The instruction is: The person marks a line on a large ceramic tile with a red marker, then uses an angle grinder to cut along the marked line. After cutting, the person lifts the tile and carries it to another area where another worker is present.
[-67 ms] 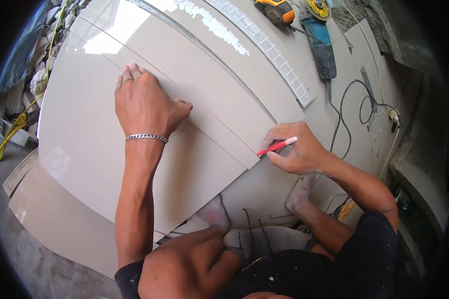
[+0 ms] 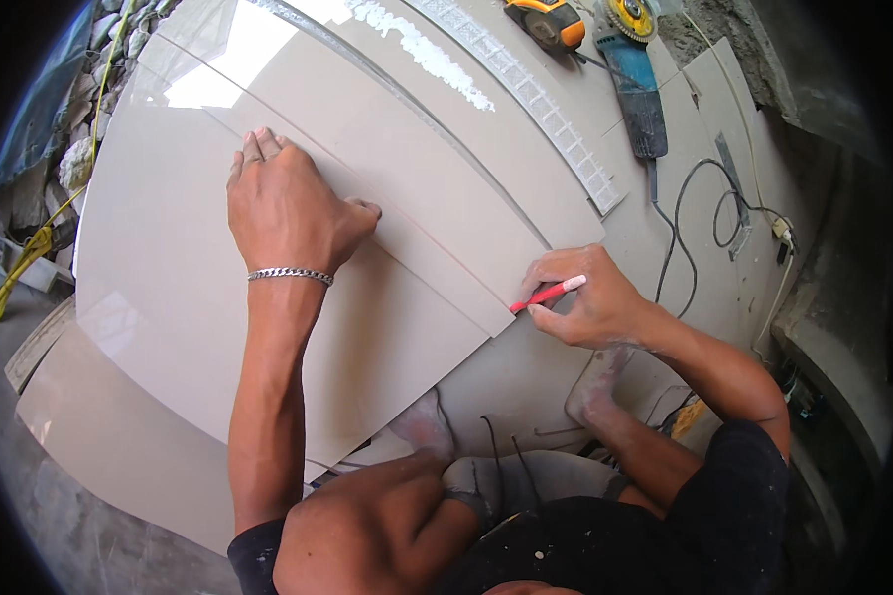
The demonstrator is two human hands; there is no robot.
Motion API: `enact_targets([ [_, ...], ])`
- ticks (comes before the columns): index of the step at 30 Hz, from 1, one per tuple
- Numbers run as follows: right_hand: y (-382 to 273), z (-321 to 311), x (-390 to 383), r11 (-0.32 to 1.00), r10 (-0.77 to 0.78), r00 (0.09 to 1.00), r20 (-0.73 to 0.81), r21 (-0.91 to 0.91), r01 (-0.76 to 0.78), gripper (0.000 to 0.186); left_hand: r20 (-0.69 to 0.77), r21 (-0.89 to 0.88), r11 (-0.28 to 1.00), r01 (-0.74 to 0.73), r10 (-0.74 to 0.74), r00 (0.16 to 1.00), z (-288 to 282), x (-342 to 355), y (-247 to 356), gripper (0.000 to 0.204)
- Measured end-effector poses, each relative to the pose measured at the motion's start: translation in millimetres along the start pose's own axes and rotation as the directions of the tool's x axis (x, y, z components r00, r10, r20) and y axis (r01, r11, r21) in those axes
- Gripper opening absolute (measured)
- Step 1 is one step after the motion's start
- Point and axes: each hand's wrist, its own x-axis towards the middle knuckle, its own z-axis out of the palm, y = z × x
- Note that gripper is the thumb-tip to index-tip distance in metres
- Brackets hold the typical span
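My left hand (image 2: 283, 203) presses down on a large glossy beige tile (image 2: 179, 268), fingers stretched forward past its edge and thumb out to the right. This tile overlaps another beige tile (image 2: 407, 164), on which a thin reddish line runs parallel to the upper tile's edge. Pinched in my right hand (image 2: 585, 297) is a red pencil (image 2: 548, 295) with a pale end. Its tip meets the near right corner of the lower tile, where the line ends. A silver chain bracelet (image 2: 290, 273) circles my left wrist.
Beyond the tiles lie an orange-and-black tape measure (image 2: 551, 25) and a teal angle grinder (image 2: 630, 79) with a yellow disc; its dark cable (image 2: 677, 238) loops at right. Another tile (image 2: 99, 426) is at lower left. Stones (image 2: 77, 164) line the left edge. My bare feet (image 2: 422, 426) are close to the tile.
The pencil's pale end has shifted very slightly left along with my right hand. My left hand stays in practically the same place.
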Motion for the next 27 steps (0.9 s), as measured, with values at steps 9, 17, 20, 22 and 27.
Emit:
enact_targets([
  [9,-13,-6,49,0.989,0.039,0.997,0.074,0.138,-0.049,0.005,-0.164,-0.06,0.998,-0.033,0.023,0.986,9,5,-1,0.068],
  [17,-33,-15,172,0.982,-0.188,0.982,-0.01,0.023,0.189,0.022,-0.072,-0.032,0.999,-0.018,0.016,0.997,6,6,-2,0.094],
  [20,-49,-19,227,0.98,-0.2,0.979,-0.029,-0.015,0.2,0.032,-0.094,-0.085,0.996,-0.019,0.011,0.996,6,6,-3,0.087],
  [22,-63,-22,261,0.971,-0.24,0.969,-0.054,-0.025,0.239,0.034,-0.059,-0.064,0.998,-0.023,0.019,0.998,4,5,-3,0.095],
  [27,-98,-22,331,0.928,-0.359,0.923,-0.137,-0.153,0.339,0.039,0.006,-0.069,0.998,0.002,-0.002,1.0,-2,1,-2,0.096],
])
